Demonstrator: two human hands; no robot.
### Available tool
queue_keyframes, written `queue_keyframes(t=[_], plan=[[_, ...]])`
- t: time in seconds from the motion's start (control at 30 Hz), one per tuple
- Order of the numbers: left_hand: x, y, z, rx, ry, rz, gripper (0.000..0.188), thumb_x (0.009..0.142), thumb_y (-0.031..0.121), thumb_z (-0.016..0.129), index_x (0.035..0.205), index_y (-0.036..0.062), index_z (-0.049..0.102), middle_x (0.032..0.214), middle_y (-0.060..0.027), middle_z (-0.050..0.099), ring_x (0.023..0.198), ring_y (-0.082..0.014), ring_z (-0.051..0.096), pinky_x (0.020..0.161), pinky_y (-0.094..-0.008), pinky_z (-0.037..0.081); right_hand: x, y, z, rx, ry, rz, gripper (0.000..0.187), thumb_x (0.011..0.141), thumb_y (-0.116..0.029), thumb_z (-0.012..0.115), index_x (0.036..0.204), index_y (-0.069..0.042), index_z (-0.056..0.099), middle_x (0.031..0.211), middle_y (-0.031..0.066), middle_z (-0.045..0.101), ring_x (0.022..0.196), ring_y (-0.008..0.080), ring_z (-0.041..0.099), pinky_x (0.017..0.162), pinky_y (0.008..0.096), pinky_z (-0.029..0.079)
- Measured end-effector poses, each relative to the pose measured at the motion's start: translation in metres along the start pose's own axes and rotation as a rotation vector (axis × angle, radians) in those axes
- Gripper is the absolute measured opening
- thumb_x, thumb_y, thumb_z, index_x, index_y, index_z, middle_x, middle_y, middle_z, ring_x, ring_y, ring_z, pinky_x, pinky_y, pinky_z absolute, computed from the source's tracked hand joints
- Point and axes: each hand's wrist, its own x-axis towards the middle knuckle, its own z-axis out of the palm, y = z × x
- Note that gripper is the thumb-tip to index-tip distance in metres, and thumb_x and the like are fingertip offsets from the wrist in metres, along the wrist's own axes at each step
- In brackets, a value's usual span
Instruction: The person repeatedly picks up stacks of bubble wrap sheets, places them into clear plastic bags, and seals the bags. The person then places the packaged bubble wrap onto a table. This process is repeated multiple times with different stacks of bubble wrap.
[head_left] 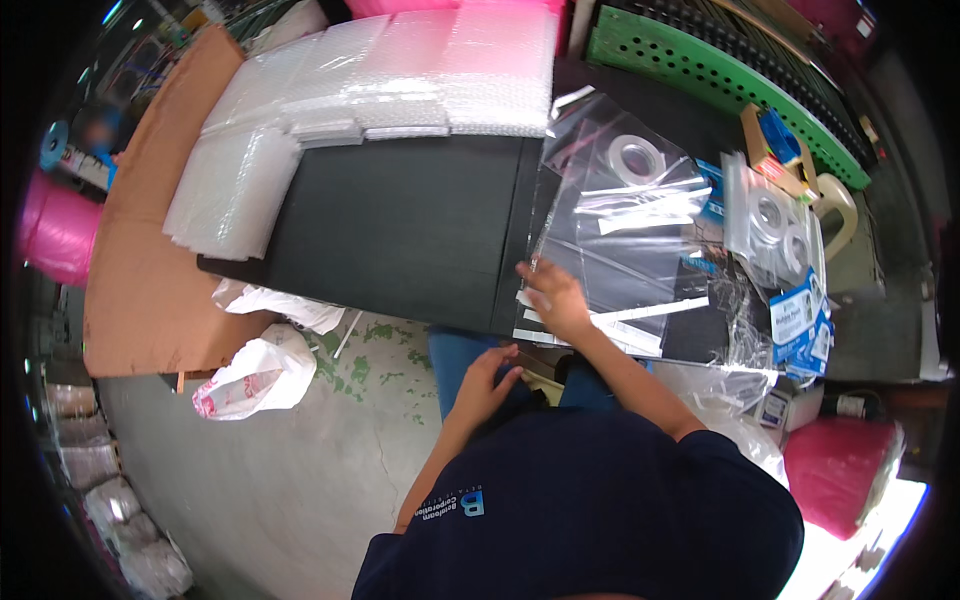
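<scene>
My right hand [560,305] is over the near left edge of a pile of clear plastic bags [625,255] on the black table [400,225]. Its fingers are apart, and I see nothing held in them; whether the fingertips touch the plastic I cannot tell. White strips [655,311] lie across the bags near that hand. Below the table's front edge, above my lap, my left hand [485,383] has its fingers stretched out and the thumb apart, with nothing in it. A roll of clear tape [636,160] sits on the far part of the bags.
Stacks of bubble-wrap pouches [380,75] line the table's back and left. At the right are more tape rolls [768,215], blue-and-white packets [797,318] and a small cardboard box [775,150]. A green perforated rail [690,75] runs behind. A white plastic bag [265,372] hangs low at the left.
</scene>
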Motion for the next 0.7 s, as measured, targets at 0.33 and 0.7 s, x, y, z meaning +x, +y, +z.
queue_keyframes(t=[0.33, 0.7], plan=[[0.193, 0.013, 0.024, -0.135, 0.263, 0.251, 0.044, 0.079, 0.018, 0.071, 0.115, 0.0017, 0.054, 0.105, -0.0136, 0.058, 0.090, -0.0228, 0.057, 0.075, -0.0329, 0.049, -0.031, 0.080, -0.047, -0.456, 0.095, 0.432, 0.060, 0.090, -0.045, 0.045, 0.143, -0.024, 0.029, 0.150, 0.0119, 0.022, 0.136, 0.0363, 0.022, 0.107, 0.0546, 0.019], [0.359, 0.014, 0.066, 0.070, 0.412, 0.501, 0.023, 0.079, -0.001, 0.056, 0.101, 0.0058, 0.058, 0.099, -0.0125, 0.060, 0.101, -0.0305, 0.056, 0.089, -0.0421, 0.045, -0.035, 0.075, -0.058, -0.151, 0.437, 0.400, 0.056, 0.086, -0.031, 0.055, 0.139, -0.024, 0.037, 0.146, 0.0165, 0.027, 0.134, 0.0374, 0.024, 0.108, 0.0510, 0.020]])
